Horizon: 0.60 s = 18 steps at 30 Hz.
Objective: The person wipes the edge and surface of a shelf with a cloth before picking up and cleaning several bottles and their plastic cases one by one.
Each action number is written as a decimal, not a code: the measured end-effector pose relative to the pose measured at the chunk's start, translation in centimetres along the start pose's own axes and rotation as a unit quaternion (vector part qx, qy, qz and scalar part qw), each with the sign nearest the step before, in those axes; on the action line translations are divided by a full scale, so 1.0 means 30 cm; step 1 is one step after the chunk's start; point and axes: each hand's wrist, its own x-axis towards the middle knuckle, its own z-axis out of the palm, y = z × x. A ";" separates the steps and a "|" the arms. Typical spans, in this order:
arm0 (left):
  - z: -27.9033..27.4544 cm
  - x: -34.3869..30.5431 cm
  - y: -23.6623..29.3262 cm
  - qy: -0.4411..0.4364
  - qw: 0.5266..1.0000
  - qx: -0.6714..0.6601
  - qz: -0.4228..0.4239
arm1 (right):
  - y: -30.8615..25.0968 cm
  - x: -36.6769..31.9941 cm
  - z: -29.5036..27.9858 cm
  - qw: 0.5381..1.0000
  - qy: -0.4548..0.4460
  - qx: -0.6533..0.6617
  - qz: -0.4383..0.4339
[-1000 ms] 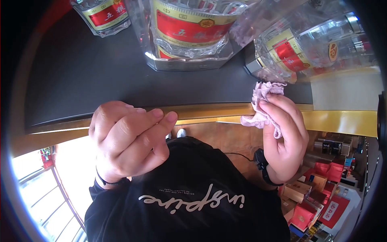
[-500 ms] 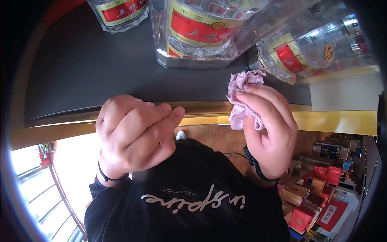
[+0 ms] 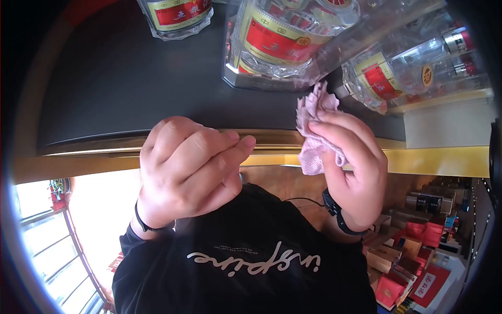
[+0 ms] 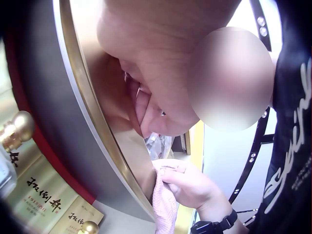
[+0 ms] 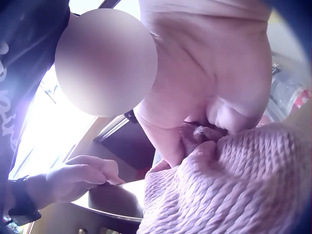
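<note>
My right hand (image 3: 360,165) pinches the crumpled pink cloth (image 3: 312,147) near the gold-coloured shelf edge (image 3: 277,137); my left hand (image 3: 191,168), fingers curled inward, is beside it, contact unclear.

Clear bottles (image 3: 178,17) with red labels (image 3: 285,44)

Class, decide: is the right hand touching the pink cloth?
Touching. The head view shows the right hand pinching the pink cloth between fingers and thumb.

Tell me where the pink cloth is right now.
In the head view, the pink cloth is right of centre, held in the right hand, overlapping the gold edge, below the clear-cased bottle.
</note>
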 end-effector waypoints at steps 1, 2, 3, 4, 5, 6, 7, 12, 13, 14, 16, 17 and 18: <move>0.007 -0.004 0.002 0.004 1.000 0.003 0.002 | -0.003 -0.005 -0.003 1.000 -0.002 -0.008 0.002; 0.011 -0.007 0.003 0.008 1.000 0.006 0.003 | -0.008 -0.007 -0.006 1.000 -0.005 -0.016 0.004; 0.011 -0.009 0.004 0.011 1.000 0.009 0.004 | -0.013 -0.006 -0.008 1.000 -0.007 -0.023 0.006; 0.011 -0.007 0.001 0.009 1.000 0.009 0.001 | -0.015 0.009 0.000 1.000 -0.010 -0.020 0.003; 0.006 -0.003 0.004 0.005 1.000 0.010 -0.001 | -0.023 0.027 0.007 1.000 -0.011 -0.016 -0.001; 0.003 0.001 0.005 0.001 1.000 0.011 -0.003 | -0.028 0.038 0.015 1.000 -0.011 -0.012 -0.004; 0.001 0.003 0.006 0.002 1.000 0.009 -0.001 | -0.029 0.035 0.020 1.000 -0.006 -0.007 -0.002; 0.011 -0.011 -0.006 0.016 1.000 0.003 -0.001 | -0.012 0.008 0.003 1.000 -0.015 0.013 0.004; 0.014 -0.014 -0.007 0.019 1.000 0.003 -0.002 | -0.015 0.003 -0.003 1.000 -0.020 -0.001 0.004; 0.016 -0.016 -0.007 0.019 1.000 0.005 -0.004 | -0.016 0.010 0.002 1.000 -0.018 -0.002 0.001; 0.010 -0.008 0.008 0.018 1.000 0.006 -0.010 | -0.029 0.019 0.005 1.000 -0.013 -0.005 -0.001; 0.006 -0.001 0.012 0.016 1.000 0.005 -0.013 | -0.040 0.031 0.016 1.000 -0.019 -0.002 -0.005; 0.003 0.002 0.012 0.016 1.000 0.004 -0.013 | -0.053 0.047 0.027 1.000 -0.024 0.001 -0.008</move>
